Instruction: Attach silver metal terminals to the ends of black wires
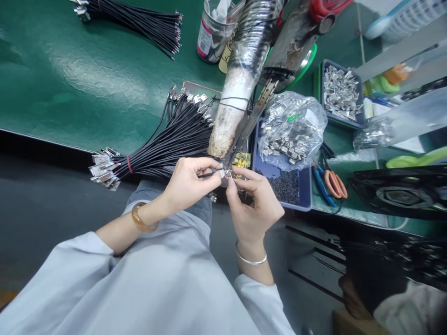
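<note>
My left hand (193,179) is closed in a pinch on the end of a black cable (206,175). Right beside it, my right hand (249,197) pinches a small metal piece (228,173) at the cable's tip; its exact shape is hard to make out. Both sets of fingertips nearly meet, just below the tip of a long metal arm (249,125). To the left lies a bundle of black cables (157,146) with metal connectors at both ends, tied by a red band (129,164).
A plastic-wrapped hose (240,79) slants down above my hands. At right, a blue tray (305,186) bears a bag of metal connector shells (293,130) and small black parts. Orange-handled scissors (335,184) and another shell bin (340,93) are farther right. More cables (139,21) lie at upper left.
</note>
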Action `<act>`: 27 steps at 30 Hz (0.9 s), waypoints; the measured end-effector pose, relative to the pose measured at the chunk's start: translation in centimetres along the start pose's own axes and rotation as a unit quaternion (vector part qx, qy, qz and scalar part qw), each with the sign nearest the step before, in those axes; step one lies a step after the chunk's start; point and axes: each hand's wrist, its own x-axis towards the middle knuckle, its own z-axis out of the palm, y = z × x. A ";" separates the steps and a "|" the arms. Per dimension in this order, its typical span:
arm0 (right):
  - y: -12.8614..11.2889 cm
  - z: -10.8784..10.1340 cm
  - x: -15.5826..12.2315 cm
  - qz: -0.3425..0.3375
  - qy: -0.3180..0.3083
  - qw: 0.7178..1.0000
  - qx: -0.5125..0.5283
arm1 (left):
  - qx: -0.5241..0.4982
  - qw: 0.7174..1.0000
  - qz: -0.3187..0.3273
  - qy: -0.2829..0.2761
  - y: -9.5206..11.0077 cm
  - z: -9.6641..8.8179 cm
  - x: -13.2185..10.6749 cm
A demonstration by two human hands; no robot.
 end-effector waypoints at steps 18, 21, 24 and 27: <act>-0.4 0.6 0.5 0.080 0.012 0.996 0.043 | 0.010 0.998 0.051 0.040 -0.2 0.2 -0.3; -0.3 0.4 0.4 0.076 0.005 0.996 0.045 | 0.016 0.998 0.053 0.038 -0.2 0.2 -0.4; -0.1 0.3 0.4 0.073 -0.007 0.996 0.052 | 0.020 0.998 0.052 0.040 -0.3 0.2 -0.6; 0.0 0.2 0.4 0.063 -0.010 0.996 0.055 | 0.018 0.998 0.049 0.039 -0.3 0.3 -0.7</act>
